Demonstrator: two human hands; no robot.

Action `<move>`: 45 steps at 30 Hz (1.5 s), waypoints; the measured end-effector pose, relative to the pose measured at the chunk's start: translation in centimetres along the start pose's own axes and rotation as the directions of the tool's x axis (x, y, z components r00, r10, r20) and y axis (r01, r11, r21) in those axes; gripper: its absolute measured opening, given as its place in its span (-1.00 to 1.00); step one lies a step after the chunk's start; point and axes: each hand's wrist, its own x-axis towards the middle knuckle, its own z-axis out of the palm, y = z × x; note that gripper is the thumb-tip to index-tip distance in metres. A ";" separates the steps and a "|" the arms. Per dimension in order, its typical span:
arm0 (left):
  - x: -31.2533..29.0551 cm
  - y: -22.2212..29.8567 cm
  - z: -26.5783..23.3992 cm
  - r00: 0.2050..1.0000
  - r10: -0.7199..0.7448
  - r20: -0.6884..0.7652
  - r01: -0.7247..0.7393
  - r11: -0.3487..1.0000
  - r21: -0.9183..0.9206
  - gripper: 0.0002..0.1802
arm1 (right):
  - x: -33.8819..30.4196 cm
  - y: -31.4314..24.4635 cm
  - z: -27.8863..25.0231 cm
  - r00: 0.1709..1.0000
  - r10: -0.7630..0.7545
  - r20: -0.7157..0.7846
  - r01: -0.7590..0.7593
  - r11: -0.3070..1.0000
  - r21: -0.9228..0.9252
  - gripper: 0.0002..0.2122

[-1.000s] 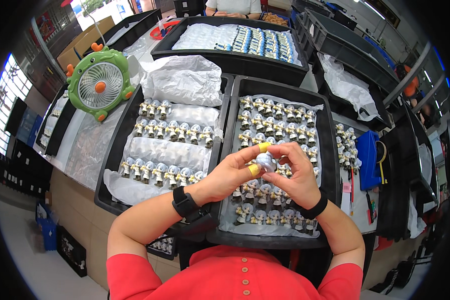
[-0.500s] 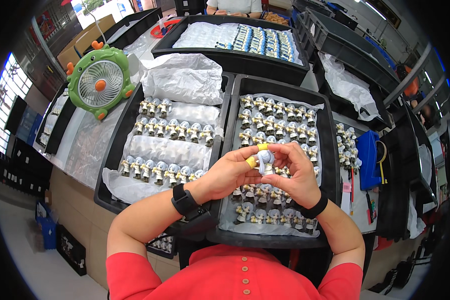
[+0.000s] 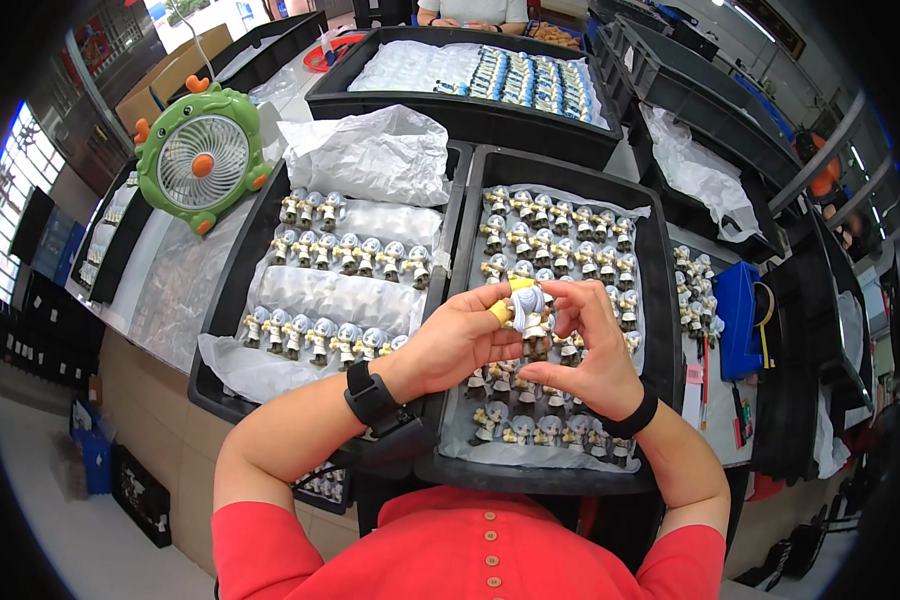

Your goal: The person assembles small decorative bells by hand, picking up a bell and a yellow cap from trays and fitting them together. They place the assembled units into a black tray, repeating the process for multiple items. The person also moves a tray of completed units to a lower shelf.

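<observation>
Both hands hold one small figurine above the right tray: the left hand has its grip closed on the figurine's left side, with yellow finger cots on the thumb and forefinger, and the right hand has its grip closed on the right side, fingers curled over the top. Compared with half a second ago, the figurine sits slightly lower and closer to the body, and it now shows its pale grey side rather than its rounded head; the hands have turned it between the fingertips. This indicates that handling of this piece is in progress and it has not been set down. Beneath the hands, rows of like figurines stand on white padding in the right tray. To the left, the left tray carries three further rows. At far left on the tabletop stands a green desk fan.
</observation>
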 end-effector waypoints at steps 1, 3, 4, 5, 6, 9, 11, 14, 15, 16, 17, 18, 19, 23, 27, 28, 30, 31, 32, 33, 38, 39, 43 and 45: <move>0.0 0.0 0.1 1.000 0.000 -0.003 0.000 1.000 -0.003 -0.59 | -0.1 0.0 0.0 1.000 0.008 0.009 -0.008 1.000 -0.008 -0.35; -0.1 0.0 0.1 1.000 -0.001 -0.008 0.001 1.000 -0.008 -0.62 | -0.1 0.1 0.2 1.000 -0.007 -0.016 0.007 1.000 -0.011 -0.39; -0.1 0.0 0.0 1.000 -0.001 -0.012 0.001 1.000 -0.011 -0.64 | -0.1 0.2 0.3 0.999 -0.015 -0.028 0.015 1.000 -0.012 -0.41; -0.1 0.0 0.0 1.000 0.005 -0.023 -0.005 1.000 -0.018 -0.66 | -0.1 0.3 0.4 1.000 -0.004 -0.026 0.004 1.000 -0.019 -0.43; -0.2 0.0 0.1 0.999 0.011 -0.035 -0.012 1.000 -0.025 -0.68 | -0.2 0.3 0.4 1.000 0.007 -0.024 -0.008 1.000 -0.027 -0.45; -0.2 0.2 0.3 0.999 0.030 -0.040 -0.030 0.999 -0.021 -0.70 | -0.4 1.0 0.8 0.995 0.071 -0.072 -0.068 0.996 0.049 -0.50; -0.3 0.4 0.4 0.998 0.042 -0.042 -0.042 0.999 -0.008 -0.69 | -0.5 1.1 1.0 0.987 0.134 -0.087 -0.120 0.982 0.147 -0.53; -0.3 0.6 0.4 0.997 0.051 -0.054 -0.050 0.998 0.022 -0.67 | -0.4 0.9 0.9 0.971 0.230 -0.059 -0.198 0.922 0.334 -0.57; -0.2 0.6 0.3 0.997 0.052 -0.063 -0.050 0.998 0.037 -0.66 | -0.4 1.0 0.9 0.965 0.257 -0.047 -0.215 0.885 0.414 -0.58; -0.2 0.7 0.2 0.996 0.053 -0.071 -0.049 0.997 0.053 -0.65 | -0.4 1.1 0.8 0.959 0.281 -0.033 -0.230 0.841 0.490 -0.58; -0.2 0.7 0.3 0.995 0.061 -0.076 -0.057 0.997 0.051 -0.63 | -0.4 1.3 0.6 0.953 0.302 -0.026 -0.245 0.817 0.522 -0.59; -0.2 0.8 0.5 0.994 0.068 -0.081 -0.064 0.997 0.048 -0.61 | -0.3 1.5 0.4 0.946 0.322 -0.017 -0.260 0.792 0.553 -0.60; -0.3 0.8 0.6 0.993 0.078 -0.086 -0.074 0.996 0.047 -0.58 | -0.2 1.6 0.3 0.940 0.340 -0.006 -0.273 0.765 0.583 -0.60; -0.3 0.7 0.7 0.989 0.135 -0.058 -0.127 0.984 0.124 -0.46 | -0.2 1.6 0.2 0.928 0.367 0.058 -0.317 0.699 0.641 -0.63; -0.3 0.5 0.9 0.983 0.170 -0.074 -0.155 0.973 0.174 -0.45 | 0.1 1.8 0.1 0.868 0.459 0.188 -0.436 0.525 0.731 -0.68; -0.3 0.5 0.9 0.981 0.181 -0.077 -0.164 0.969 0.183 -0.46 | 0.1 1.8 0.2 0.867 0.451 0.210 -0.440 0.500 0.746 -0.68; -0.3 0.5 1.0 0.979 0.190 -0.074 -0.171 0.964 0.205 -0.46 | 0.0 1.8 0.3 0.865 0.434 0.252 -0.450 0.448 0.773 -0.69; -0.3 0.5 1.0 0.978 0.194 -0.073 -0.175 0.961 0.216 -0.47 | 0.0 1.8 0.2 0.864 0.429 0.263 -0.451 0.430 0.782 -0.68; -0.3 0.5 1.0 0.978 0.196 -0.075 -0.175 0.958 0.230 -0.47 | 0.0 1.8 0.2 0.864 0.423 0.274 -0.453 0.413 0.791 -0.67; -0.3 0.5 0.9 0.977 0.198 -0.078 -0.174 0.954 0.243 -0.47 | 0.0 1.8 0.2 0.863 0.418 0.284 -0.454 0.395 0.799 -0.67; -0.3 0.4 0.7 0.978 0.196 -0.077 -0.168 0.947 0.274 -0.46 | -0.1 2.5 0.1 0.848 0.428 0.314 -0.469 0.327 0.820 -0.67; -0.3 0.4 0.9 0.977 0.200 -0.079 -0.170 0.943 0.285 -0.45 | -0.1 2.7 0.1 0.846 0.429 0.316 -0.469 0.319 0.823 -0.67; -0.4 0.5 1.0 0.973 0.215 -0.078 -0.183 0.935 0.303 -0.44 | 0.0 2.6 0.1 0.846 0.412 0.338 -0.473 0.287 0.833 -0.66; -0.4 0.5 1.1 0.971 0.223 -0.085 -0.187 0.932 0.312 -0.44 | 0.0 2.5 0.1 0.845 0.408 0.345 -0.476 0.281 0.833 -0.65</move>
